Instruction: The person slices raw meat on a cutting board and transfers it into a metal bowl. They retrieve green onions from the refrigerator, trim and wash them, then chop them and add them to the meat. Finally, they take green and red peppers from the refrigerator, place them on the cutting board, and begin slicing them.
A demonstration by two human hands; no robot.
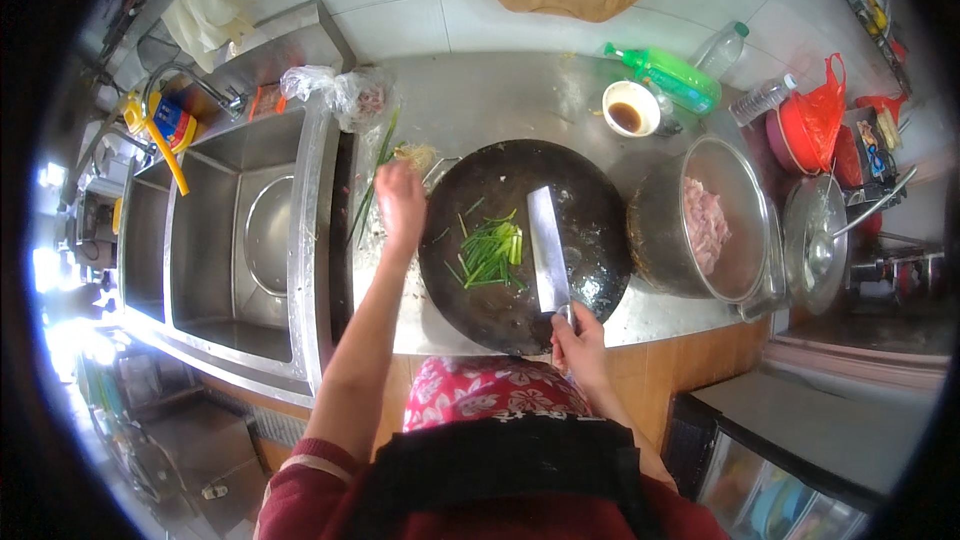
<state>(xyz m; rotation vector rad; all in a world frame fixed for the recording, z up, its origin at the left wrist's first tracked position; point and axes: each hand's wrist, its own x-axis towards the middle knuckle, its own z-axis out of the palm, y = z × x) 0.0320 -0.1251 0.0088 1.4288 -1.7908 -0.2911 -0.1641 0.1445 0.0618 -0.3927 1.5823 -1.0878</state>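
Observation:
My right hand (pixel 579 341) is closed around the handle of a cleaver (pixel 550 251), whose broad blade lies over the right half of a round dark chopping board (pixel 592 221). Left of the blade is a pile of cut green scallions (pixel 491 251). Beyond the board's left edge, my left hand (pixel 399 199) is beside scallion roots (pixel 416 155) and long green scallion leaves (pixel 367 202); its fingers are blurred, and whether they grip anything cannot be told.
A deep pot (pixel 660 232) of raw meat pieces (pixel 703 225) stands right of the board. Behind are a bowl of dark liquid (pixel 628 111) and a green pump bottle (pixel 675 79). A steel sink (pixel 206 255) and a plastic bag (pixel 341 94) are at left.

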